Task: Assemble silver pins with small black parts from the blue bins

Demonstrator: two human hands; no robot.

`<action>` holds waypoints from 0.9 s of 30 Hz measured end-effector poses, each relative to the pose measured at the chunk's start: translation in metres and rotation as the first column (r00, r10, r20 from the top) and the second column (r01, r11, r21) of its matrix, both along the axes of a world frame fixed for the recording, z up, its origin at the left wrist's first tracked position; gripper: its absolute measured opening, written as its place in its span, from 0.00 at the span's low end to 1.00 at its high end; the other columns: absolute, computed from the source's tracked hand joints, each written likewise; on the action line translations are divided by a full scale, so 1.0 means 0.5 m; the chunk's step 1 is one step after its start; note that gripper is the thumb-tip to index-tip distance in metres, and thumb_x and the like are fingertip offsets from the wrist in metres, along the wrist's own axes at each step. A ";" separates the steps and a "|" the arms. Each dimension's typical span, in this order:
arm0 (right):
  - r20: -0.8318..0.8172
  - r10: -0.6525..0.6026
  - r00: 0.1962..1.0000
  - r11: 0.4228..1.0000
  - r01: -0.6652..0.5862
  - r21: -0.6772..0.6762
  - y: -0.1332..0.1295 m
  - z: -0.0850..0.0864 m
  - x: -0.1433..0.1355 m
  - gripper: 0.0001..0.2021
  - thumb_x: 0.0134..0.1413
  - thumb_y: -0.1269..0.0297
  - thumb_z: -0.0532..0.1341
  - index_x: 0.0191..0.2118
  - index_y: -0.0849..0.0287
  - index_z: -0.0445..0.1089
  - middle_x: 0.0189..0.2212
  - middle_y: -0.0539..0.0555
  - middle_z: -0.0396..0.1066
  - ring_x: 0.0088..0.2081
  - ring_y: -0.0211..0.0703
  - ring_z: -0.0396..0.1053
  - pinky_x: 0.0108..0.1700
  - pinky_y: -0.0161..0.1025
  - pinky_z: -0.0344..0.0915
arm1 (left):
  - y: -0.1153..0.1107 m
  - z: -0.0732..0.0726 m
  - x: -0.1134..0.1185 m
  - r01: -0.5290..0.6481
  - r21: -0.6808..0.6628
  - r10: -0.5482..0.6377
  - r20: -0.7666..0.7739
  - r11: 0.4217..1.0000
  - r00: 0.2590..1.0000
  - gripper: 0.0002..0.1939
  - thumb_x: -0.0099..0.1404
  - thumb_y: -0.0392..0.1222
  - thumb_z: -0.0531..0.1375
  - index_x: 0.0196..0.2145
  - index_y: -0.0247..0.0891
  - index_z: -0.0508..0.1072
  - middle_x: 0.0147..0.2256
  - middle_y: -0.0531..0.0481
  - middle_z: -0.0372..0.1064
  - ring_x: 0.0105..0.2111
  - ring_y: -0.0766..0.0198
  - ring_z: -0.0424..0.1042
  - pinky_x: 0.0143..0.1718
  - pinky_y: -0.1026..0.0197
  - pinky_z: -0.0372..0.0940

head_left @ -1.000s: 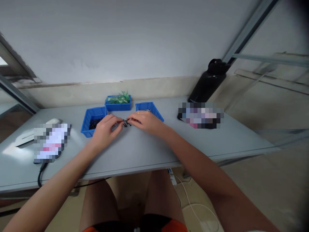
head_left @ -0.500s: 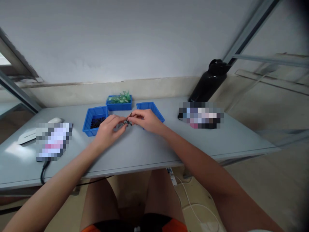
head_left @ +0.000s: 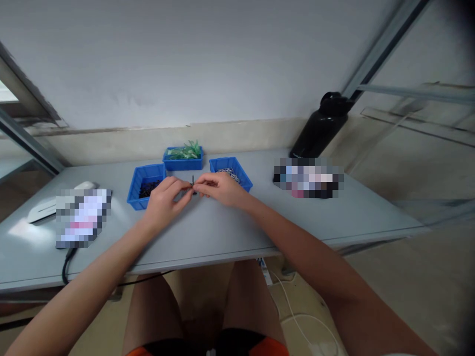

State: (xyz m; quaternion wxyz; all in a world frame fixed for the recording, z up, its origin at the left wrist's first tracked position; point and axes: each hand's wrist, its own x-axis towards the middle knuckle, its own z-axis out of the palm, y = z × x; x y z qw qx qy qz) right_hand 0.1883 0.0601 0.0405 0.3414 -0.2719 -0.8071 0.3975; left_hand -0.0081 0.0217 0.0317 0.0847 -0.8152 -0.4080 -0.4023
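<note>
My left hand [head_left: 166, 201] and my right hand [head_left: 225, 190] meet above the table, fingertips pinched together. Between them a small dark screw-like piece [head_left: 193, 180] points upward; its lower part is hidden by the fingers. More small dark bits show just under the fingertips, too small to name. Beside my left hand stands a blue bin [head_left: 134, 184] with many small dark pieces [head_left: 147, 189]. Behind my right hand, another blue bin [head_left: 243, 174] holds thin shiny metal pieces [head_left: 230, 173]. At the back, a third blue bin [head_left: 183, 163] is filled with green plastic pieces [head_left: 185, 151].
A black bottle [head_left: 319, 127] stands at the back right, with a blurred-out item [head_left: 309, 179] in front of it. To the left lie a white mouse-like object [head_left: 85, 186] and a blurred phone-like device [head_left: 84, 217] with a black cable [head_left: 65, 267]. The grey table [head_left: 222, 232] ends near my knees.
My right hand has dropped slightly, uncovering more of the bin behind it. The dark piece between the fingertips, tilted before, now points upward. My left hand has barely moved.
</note>
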 end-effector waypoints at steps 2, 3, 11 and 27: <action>0.007 -0.004 1.000 1.000 0.004 0.006 0.001 -0.001 0.001 0.15 0.59 0.53 0.57 0.36 0.60 0.72 0.28 0.51 0.71 0.30 0.37 0.65 0.34 0.36 0.60 | 0.000 0.001 0.001 0.018 -0.004 -0.018 -0.008 1.000 1.000 0.08 0.68 0.42 0.56 0.33 0.39 0.73 0.29 0.49 0.71 0.32 0.64 0.70 0.35 0.62 0.67; 0.012 -0.007 1.000 1.000 0.007 0.010 0.001 -0.002 0.000 0.15 0.59 0.53 0.57 0.36 0.60 0.72 0.28 0.51 0.71 0.30 0.37 0.65 0.34 0.36 0.60 | 0.000 0.001 0.001 0.027 -0.008 -0.027 -0.016 1.000 1.000 0.08 0.68 0.41 0.56 0.33 0.38 0.73 0.30 0.49 0.71 0.32 0.64 0.70 0.35 0.62 0.67; 0.032 0.018 0.999 1.000 -0.018 0.004 0.002 -0.007 0.000 0.16 0.58 0.51 0.58 0.37 0.60 0.72 0.27 0.50 0.69 0.29 0.37 0.64 0.33 0.36 0.60 | -0.002 0.006 -0.002 0.052 -0.026 -0.053 -0.051 0.998 0.997 0.09 0.68 0.43 0.56 0.33 0.38 0.73 0.31 0.48 0.71 0.33 0.63 0.70 0.35 0.62 0.67; -0.046 -0.068 0.997 0.997 0.066 -0.046 0.006 0.015 0.018 0.11 0.57 0.55 0.59 0.33 0.59 0.70 0.26 0.49 0.70 0.28 0.35 0.64 0.32 0.35 0.60 | 0.001 0.010 -0.002 0.086 0.017 -0.087 0.015 0.996 0.996 0.06 0.67 0.41 0.59 0.35 0.37 0.73 0.30 0.49 0.72 0.29 0.67 0.69 0.32 0.65 0.65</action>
